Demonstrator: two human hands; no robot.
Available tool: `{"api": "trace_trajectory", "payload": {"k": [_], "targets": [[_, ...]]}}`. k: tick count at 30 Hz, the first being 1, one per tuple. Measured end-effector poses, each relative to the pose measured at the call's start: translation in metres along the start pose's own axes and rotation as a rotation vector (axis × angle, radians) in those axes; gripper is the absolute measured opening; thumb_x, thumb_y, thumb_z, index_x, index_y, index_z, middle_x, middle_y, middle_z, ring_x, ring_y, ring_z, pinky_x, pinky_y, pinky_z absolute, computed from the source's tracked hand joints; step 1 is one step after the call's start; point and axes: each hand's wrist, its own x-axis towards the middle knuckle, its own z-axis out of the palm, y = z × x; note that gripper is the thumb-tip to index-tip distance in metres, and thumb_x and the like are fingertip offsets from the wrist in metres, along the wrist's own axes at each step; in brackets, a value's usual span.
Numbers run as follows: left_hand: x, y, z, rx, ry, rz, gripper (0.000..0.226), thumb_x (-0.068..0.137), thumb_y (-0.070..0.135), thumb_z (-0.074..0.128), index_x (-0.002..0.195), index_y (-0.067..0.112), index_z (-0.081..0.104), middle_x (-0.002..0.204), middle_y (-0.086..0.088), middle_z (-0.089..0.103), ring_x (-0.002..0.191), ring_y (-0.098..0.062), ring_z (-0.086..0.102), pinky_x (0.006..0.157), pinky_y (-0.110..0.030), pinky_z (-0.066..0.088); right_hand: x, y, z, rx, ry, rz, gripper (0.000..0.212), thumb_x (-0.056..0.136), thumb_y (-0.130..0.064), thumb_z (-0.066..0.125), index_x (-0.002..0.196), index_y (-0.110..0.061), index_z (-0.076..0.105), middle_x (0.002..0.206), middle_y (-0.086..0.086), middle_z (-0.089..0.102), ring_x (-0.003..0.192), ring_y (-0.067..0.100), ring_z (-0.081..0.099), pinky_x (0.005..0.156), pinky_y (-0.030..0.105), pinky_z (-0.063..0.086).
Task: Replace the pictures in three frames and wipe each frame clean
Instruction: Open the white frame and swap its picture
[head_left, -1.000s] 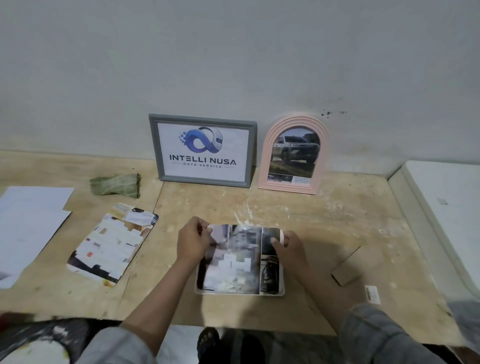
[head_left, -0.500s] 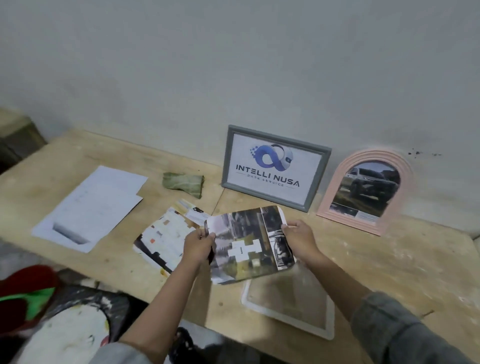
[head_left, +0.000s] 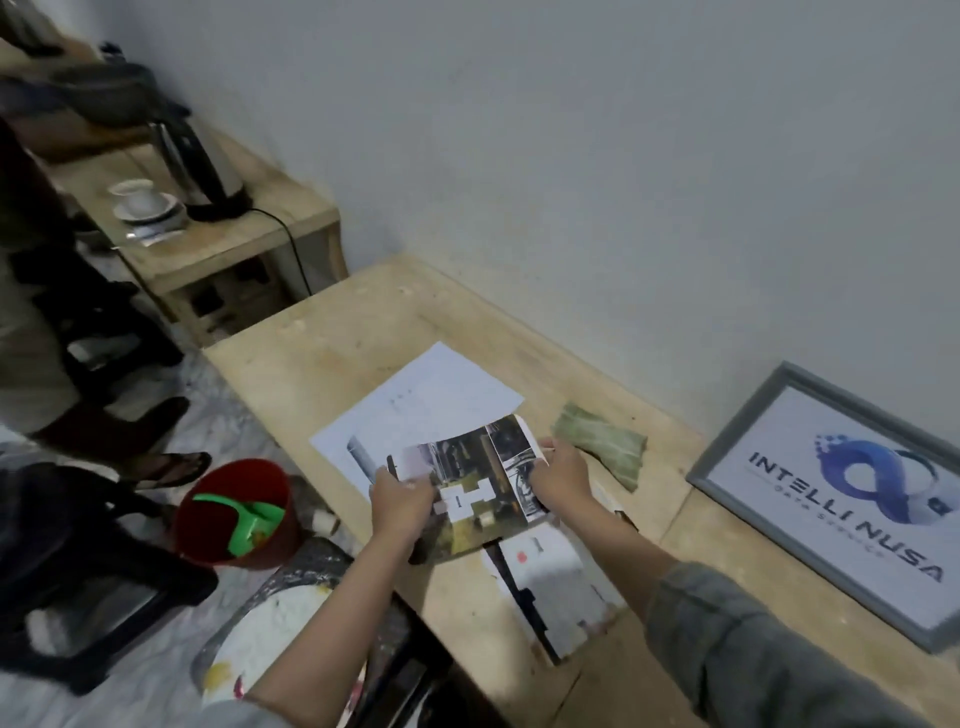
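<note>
Both hands hold a dark printed picture (head_left: 470, 486) just above the wooden counter (head_left: 363, 332), and everything else is placed here against that picture. The left hand (head_left: 402, 501) pinches its left edge, thumb on top and fingers curled beneath; the right hand (head_left: 561, 475) pinches its right edge in the same way, with the sheet bowed slightly between them. The print shows dim, dark scenes with white blocky patches near its middle. Directly behind the picture, and partly hidden by it, white sheets of paper (head_left: 431, 400) lie flat on the counter. Just below and to the right of the picture lies another printed sheet (head_left: 558, 582), mostly white with dark edges, under the right forearm. To the right of the picture, close beyond the right hand, sits a folded green cloth (head_left: 602, 441). Well to the right of the picture, a grey frame (head_left: 831, 499) leans against the pale wall (head_left: 571, 156), showing a blue looped logo and the words INTELLI NUSA. To the left of the picture, down on the floor beside the counter's edge, stands a red bucket (head_left: 234, 512) with a green scoop (head_left: 249, 519) inside. Far up and to the left of the picture, a lower wooden side table (head_left: 228, 244) carries a white cup on a saucer (head_left: 143, 200) and a dark kettle (head_left: 200, 166) with a cord trailing from it. A grey sleeve (head_left: 753, 644) covers the right arm.
</note>
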Motion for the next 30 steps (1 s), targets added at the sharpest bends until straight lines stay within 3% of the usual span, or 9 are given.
{"api": "trace_trajectory", "payload": {"k": [3, 5, 8, 12, 17, 19, 22, 25, 30], "targets": [[0.032, 0.003, -0.019, 0.098, -0.001, 0.047, 0.060, 0.087, 0.012, 0.057, 0.139, 0.011, 0.028, 0.096, -0.009, 0.056, 0.083, -0.031, 0.065, 0.070, -0.044, 0.059, 0.021, -0.028, 0.040, -0.067, -0.061, -0.085, 0.033, 0.086, -0.010, 0.047, 0.117, -0.015, 0.054, 0.114, 0.002, 0.057, 0.097, 0.020, 0.056, 0.083, 0.031, 0.046], [0.049, 0.001, -0.027, 0.160, -0.003, 0.061, 0.027, 0.086, 0.015, 0.060, 0.105, 0.012, 0.042, 0.102, -0.014, 0.053, 0.085, -0.029, 0.060, 0.076, -0.044, 0.054, 0.035, -0.037, 0.062, -0.105, -0.093, -0.113, 0.028, 0.084, -0.010, 0.046, 0.110, -0.012, 0.057, 0.112, 0.007, 0.058, 0.092, 0.022, 0.057, 0.076, 0.029, 0.046], [0.070, -0.005, -0.030, 0.215, -0.045, 0.072, 0.027, 0.083, 0.019, 0.061, 0.079, 0.020, 0.034, 0.093, -0.019, 0.046, 0.081, -0.028, 0.049, 0.067, -0.037, 0.044, 0.048, -0.048, 0.079, -0.176, -0.148, -0.151, 0.022, 0.084, -0.009, 0.048, 0.104, -0.013, 0.056, 0.107, 0.007, 0.056, 0.088, 0.021, 0.055, 0.072, 0.025, 0.040], [0.079, -0.005, -0.034, 0.315, -0.078, 0.100, 0.020, 0.089, 0.025, 0.057, 0.094, 0.011, 0.046, 0.118, -0.009, 0.042, 0.111, -0.022, 0.043, 0.082, -0.027, 0.032, 0.066, -0.052, 0.086, -0.267, -0.184, -0.163, 0.032, 0.089, -0.015, 0.051, 0.121, -0.011, 0.051, 0.120, 0.010, 0.049, 0.111, 0.027, 0.052, 0.088, 0.030, 0.041], [0.064, -0.007, -0.034, 0.348, -0.020, 0.087, 0.032, 0.092, 0.024, 0.055, 0.119, 0.012, 0.044, 0.150, -0.018, 0.025, 0.142, -0.032, 0.017, 0.109, -0.038, 0.026, 0.068, -0.033, 0.072, -0.367, -0.160, -0.179, 0.059, 0.079, -0.031, 0.047, 0.132, -0.004, 0.046, 0.131, 0.017, 0.049, 0.124, 0.031, 0.044, 0.105, 0.041, 0.036], [0.048, -0.011, -0.029, 0.323, -0.006, 0.104, 0.032, 0.090, 0.019, 0.056, 0.120, 0.011, 0.050, 0.136, -0.016, 0.039, 0.132, -0.032, 0.032, 0.101, -0.034, 0.033, 0.059, -0.017, 0.060, -0.416, -0.140, -0.177, 0.066, 0.074, -0.036, 0.039, 0.130, -0.003, 0.048, 0.127, 0.018, 0.051, 0.119, 0.033, 0.045, 0.103, 0.041, 0.036], [0.015, -0.015, -0.013, 0.299, -0.023, 0.109, 0.011, 0.086, 0.013, 0.058, 0.093, 0.021, 0.054, 0.097, 0.000, 0.047, 0.105, -0.026, 0.045, 0.079, -0.029, 0.038, 0.050, 0.031, 0.039, -0.506, -0.024, -0.222, 0.064, 0.071, -0.038, 0.034, 0.110, 0.005, 0.061, 0.101, 0.025, 0.061, 0.091, 0.042, 0.059, 0.081, 0.047, 0.047], [-0.011, -0.027, 0.007, 0.305, -0.090, 0.014, 0.037, 0.087, 0.019, 0.058, 0.121, 0.007, 0.055, 0.126, -0.009, 0.051, 0.120, -0.028, 0.048, 0.098, -0.033, 0.040, 0.034, 0.068, 0.009, -0.645, -0.005, -0.174, 0.055, 0.074, -0.037, 0.040, 0.107, 0.001, 0.062, 0.095, 0.023, 0.061, 0.084, 0.040, 0.058, 0.073, 0.044, 0.049], [-0.059, -0.045, 0.038, 0.275, -0.221, -0.091, 0.036, 0.093, 0.024, 0.051, 0.125, 0.008, 0.049, 0.126, -0.009, 0.050, 0.103, -0.020, 0.052, 0.079, -0.025, 0.041, -0.001, 0.103, -0.037, -0.715, 0.077, -0.091, 0.045, 0.077, -0.040, 0.052, 0.107, -0.008, 0.059, 0.102, 0.017, 0.058, 0.089, 0.035, 0.057, 0.077, 0.040, 0.047]]}}
